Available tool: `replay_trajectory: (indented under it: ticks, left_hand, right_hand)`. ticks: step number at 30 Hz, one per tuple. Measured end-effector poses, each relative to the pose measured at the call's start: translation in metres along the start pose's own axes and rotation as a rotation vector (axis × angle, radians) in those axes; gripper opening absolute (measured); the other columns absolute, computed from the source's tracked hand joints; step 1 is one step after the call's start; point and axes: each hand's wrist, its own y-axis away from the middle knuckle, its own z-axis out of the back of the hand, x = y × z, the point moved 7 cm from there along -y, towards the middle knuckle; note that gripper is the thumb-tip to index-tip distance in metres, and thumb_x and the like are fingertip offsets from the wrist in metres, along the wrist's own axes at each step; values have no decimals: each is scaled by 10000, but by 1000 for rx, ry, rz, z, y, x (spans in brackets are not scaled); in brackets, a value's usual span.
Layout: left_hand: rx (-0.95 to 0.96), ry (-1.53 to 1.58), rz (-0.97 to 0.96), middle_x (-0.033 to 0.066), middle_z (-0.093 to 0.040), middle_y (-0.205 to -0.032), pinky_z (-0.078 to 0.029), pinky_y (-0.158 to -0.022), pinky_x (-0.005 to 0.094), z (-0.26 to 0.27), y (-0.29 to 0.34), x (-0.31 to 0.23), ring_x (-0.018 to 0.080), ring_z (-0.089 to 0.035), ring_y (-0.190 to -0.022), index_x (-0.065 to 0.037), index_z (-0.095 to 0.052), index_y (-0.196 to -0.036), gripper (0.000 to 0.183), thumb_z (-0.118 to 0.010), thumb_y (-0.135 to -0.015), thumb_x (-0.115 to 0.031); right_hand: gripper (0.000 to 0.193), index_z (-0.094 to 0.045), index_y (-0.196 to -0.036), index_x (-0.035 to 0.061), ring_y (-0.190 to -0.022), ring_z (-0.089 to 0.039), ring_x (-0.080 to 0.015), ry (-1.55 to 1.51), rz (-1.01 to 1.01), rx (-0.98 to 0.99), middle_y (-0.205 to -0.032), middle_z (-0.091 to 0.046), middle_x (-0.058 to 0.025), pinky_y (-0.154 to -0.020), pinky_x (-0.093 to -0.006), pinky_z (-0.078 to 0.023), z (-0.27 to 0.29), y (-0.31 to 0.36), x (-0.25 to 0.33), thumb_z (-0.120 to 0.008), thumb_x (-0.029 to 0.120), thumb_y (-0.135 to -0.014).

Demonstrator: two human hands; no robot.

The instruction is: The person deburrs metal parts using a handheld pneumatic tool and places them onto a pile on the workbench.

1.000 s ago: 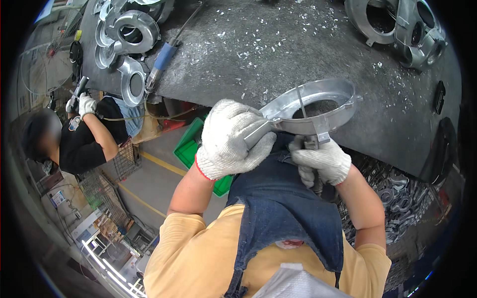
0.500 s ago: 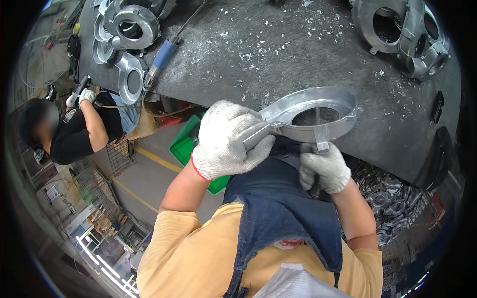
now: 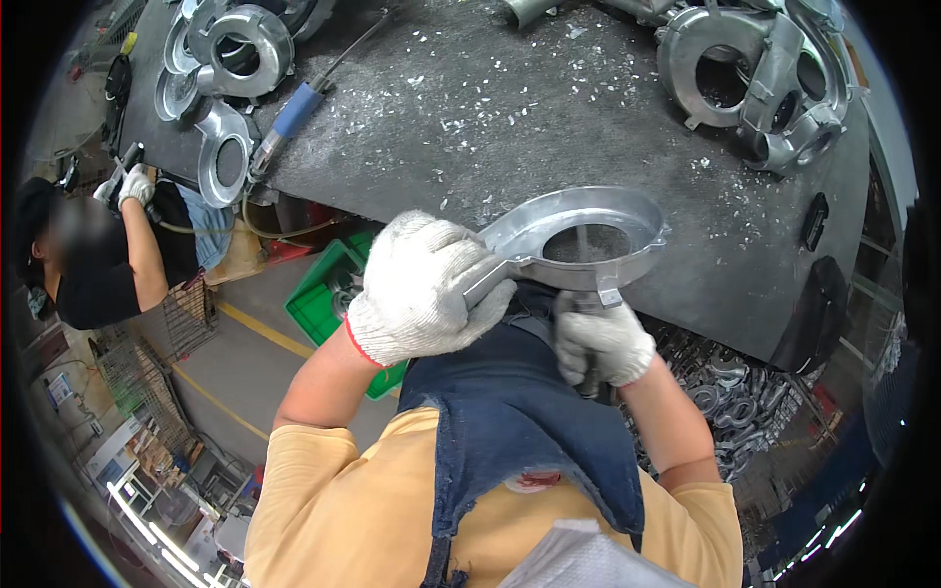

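Observation:
A silver cast-metal ring housing (image 3: 559, 275) is held up in front of my apron, over the near edge of the dark table. My left hand (image 3: 426, 284), in a white knit glove, is closed round the narrow spout end, thumb underneath. My right hand (image 3: 610, 345), gloved too, is a fist just below the ring, beside a small tab on its near wall. A dark handle pokes out under this fist, and a thin blurred shaft shows through the ring's opening, apparently one slim tool. I cannot make out its exact kind.
Similar housings (image 3: 706, 73) are heaped at far right and far left of the table (image 3: 441, 147). A blue-handled tool (image 3: 299, 110) lies at left among metal flakes. Below are a green bin (image 3: 319, 294) and, right, a basket of metal parts (image 3: 730, 392). A co-worker (image 3: 108, 260) works at left.
The whole view has shifted, so table, co-worker and hands all appear further left. Both hands keep their grips, and the housing stays at nearly the same tilt.

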Motion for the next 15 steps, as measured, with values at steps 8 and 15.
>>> replay_trajectory:
  ticks: [8,15]
  left_hand:
    - [21,-17,1,30,-755,-896,-558,-750,426,-5,7,-6,248,-736,-849,-130,-825,-940,243,-907,-715,-170]
    - [140,-113,-194,78,-632,-909,-523,-659,410,-20,7,-38,255,-647,-818,-54,-771,-1024,347,-824,-734,-237]
  right_hand:
    - [305,-625,-1116,1,-610,-699,-224,166,2,112,-813,-693,-113,-541,-367,-571,1,28,6,-803,125,-901]
    - [174,-588,-1118,66,-481,-603,-202,80,-72,-113,-692,-642,-100,-415,-342,-474,22,4,-5,-717,142,-1029]
